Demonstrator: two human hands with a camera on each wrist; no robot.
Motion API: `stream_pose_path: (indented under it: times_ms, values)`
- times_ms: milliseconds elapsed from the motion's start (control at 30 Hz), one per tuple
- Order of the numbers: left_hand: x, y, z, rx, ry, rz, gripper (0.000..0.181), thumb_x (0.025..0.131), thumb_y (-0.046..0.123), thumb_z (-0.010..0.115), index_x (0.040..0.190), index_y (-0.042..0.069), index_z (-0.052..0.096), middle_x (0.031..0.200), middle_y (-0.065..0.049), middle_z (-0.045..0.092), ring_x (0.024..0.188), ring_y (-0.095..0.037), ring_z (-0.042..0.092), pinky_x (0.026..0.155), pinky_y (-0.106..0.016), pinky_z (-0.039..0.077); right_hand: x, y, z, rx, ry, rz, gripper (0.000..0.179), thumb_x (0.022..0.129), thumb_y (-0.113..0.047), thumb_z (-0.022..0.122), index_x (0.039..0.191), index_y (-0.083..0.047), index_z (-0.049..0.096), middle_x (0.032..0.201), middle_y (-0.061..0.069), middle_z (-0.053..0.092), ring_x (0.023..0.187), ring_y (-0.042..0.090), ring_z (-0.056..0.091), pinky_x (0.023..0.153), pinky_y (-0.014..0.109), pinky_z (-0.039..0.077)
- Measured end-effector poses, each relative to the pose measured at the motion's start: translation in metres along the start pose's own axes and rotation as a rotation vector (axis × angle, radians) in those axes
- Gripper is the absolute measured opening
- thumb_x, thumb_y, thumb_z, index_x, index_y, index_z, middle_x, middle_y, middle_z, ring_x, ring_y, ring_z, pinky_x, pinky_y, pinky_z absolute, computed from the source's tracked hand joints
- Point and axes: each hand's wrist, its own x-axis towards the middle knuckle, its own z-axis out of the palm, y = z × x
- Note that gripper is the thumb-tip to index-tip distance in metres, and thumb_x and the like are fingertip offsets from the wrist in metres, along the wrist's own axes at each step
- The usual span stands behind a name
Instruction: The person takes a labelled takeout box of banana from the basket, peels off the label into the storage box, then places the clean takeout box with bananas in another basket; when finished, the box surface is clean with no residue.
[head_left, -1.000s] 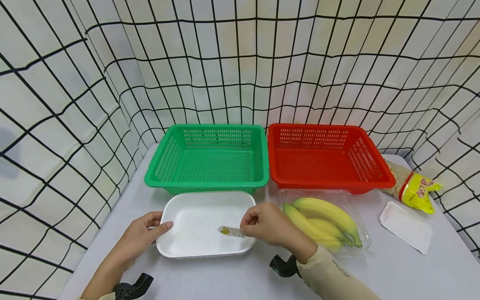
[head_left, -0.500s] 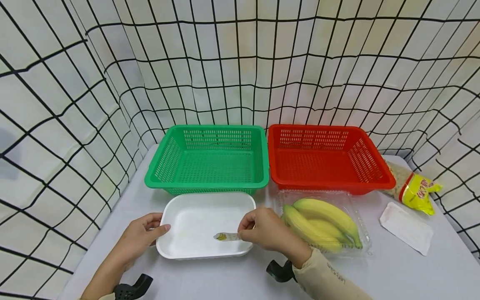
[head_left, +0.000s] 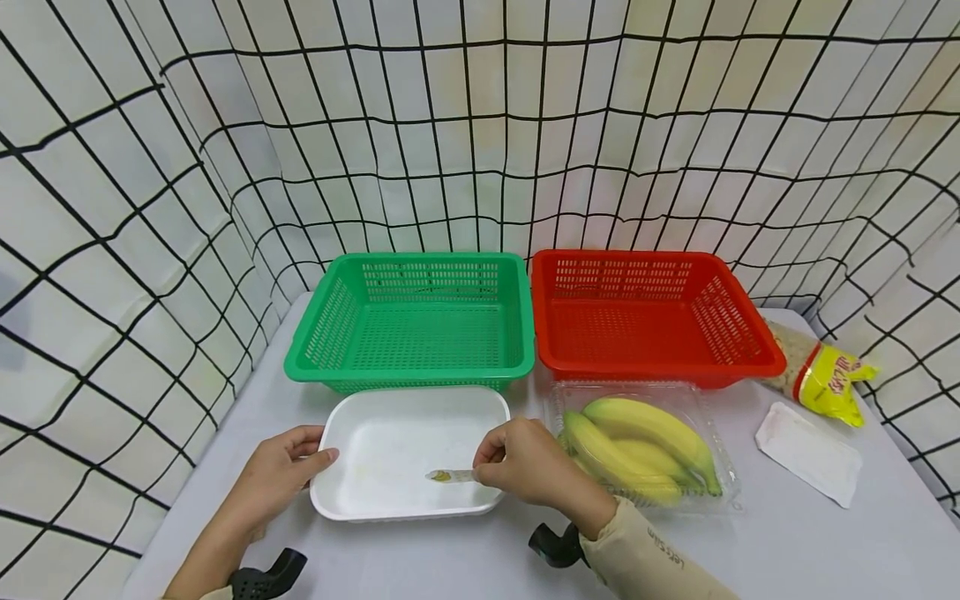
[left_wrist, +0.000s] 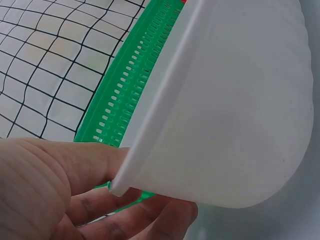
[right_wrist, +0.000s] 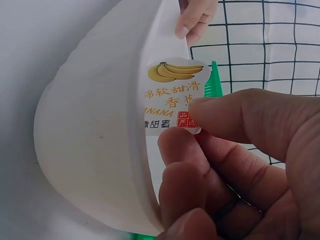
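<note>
A white foam tray (head_left: 382, 433) lies on the table in the head view. My left hand (head_left: 272, 473) grips its left rim, thumb over the edge and fingers below, as the left wrist view shows. My right hand (head_left: 528, 467) pinches a banana label (right_wrist: 175, 82) between thumb and finger, over the tray's right side. Yellow bananas and gold lettering are printed on it. The label's far end reaches over the tray floor; whether it touches is unclear. Right of the tray, a clear plastic box (head_left: 711, 402) holds several bananas (head_left: 652, 433), partly behind my right hand.
Behind the tray stands a green basket (head_left: 408, 372), with a red basket (head_left: 660, 367) beside it. At the far right lie a yellow-ended bag (head_left: 828, 385) and a white packet (head_left: 810, 454). Black netting (head_left: 480, 173) and white cloth surround the table.
The right hand has shifted slightly left and down, bringing the label lower and further left over the tray. The left hand stays at the left rim. The head view has shifted slightly.
</note>
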Motion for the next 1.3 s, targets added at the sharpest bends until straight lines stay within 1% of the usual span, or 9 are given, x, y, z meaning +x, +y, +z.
stream_pose_path:
  times_ms: [233,400,633,1033,1300]
  values:
    - [0.0015,0.0006,0.001,-0.004,0.0,0.0,0.049,0.1,0.019,0.071,0.139,-0.007,0.057,0.116,-0.017,0.07,0.103,-0.023,0.067,0.073,-0.027,0.057,-0.0006,-0.0016,-0.001,-0.015,0.005,-0.02,0.016,0.08,-0.002,0.078,0.07,-0.014,0.074,0.062,-0.01,0.062,0.064,0.004,0.052,0.056,0.022,0.042]
    - [0.0017,0.0017,0.0014,-0.002,0.003,-0.003,0.049,0.1,0.019,0.07,0.139,-0.008,0.057,0.116,-0.017,0.07,0.102,-0.023,0.067,0.073,-0.027,0.057,0.001,0.0003,-0.0004,-0.027,0.011,-0.028,0.016,0.08,-0.002,0.077,0.069,-0.014,0.074,0.061,-0.012,0.062,0.064,0.003,0.052,0.056,0.021,0.042]
    - [0.0014,0.002,0.0014,-0.013,0.002,-0.001,0.05,0.1,0.019,0.07,0.139,-0.008,0.057,0.116,-0.017,0.07,0.101,-0.023,0.067,0.073,-0.027,0.057,0.0021,0.0023,0.0001,-0.029,0.008,-0.013,0.017,0.08,-0.004,0.079,0.068,-0.015,0.074,0.059,-0.014,0.06,0.063,0.002,0.051,0.054,0.02,0.042]
    - [0.0002,0.0009,0.0009,-0.023,-0.004,-0.028,0.051,0.1,0.021,0.071,0.14,-0.006,0.057,0.114,-0.014,0.071,0.095,-0.02,0.067,0.072,-0.027,0.057,0.0011,0.0011,0.0019,-0.016,-0.008,0.003,0.018,0.08,-0.003,0.079,0.067,-0.015,0.075,0.059,-0.014,0.061,0.062,0.002,0.051,0.054,0.02,0.041]
    - [0.0009,-0.0013,0.001,-0.03,-0.003,-0.003,0.05,0.099,0.019,0.071,0.14,-0.007,0.057,0.113,-0.014,0.071,0.096,-0.02,0.067,0.072,-0.027,0.057,0.0001,0.001,0.0025,-0.03,-0.003,-0.003,0.018,0.079,-0.004,0.08,0.068,-0.016,0.075,0.06,-0.015,0.062,0.064,0.002,0.052,0.057,0.022,0.043]
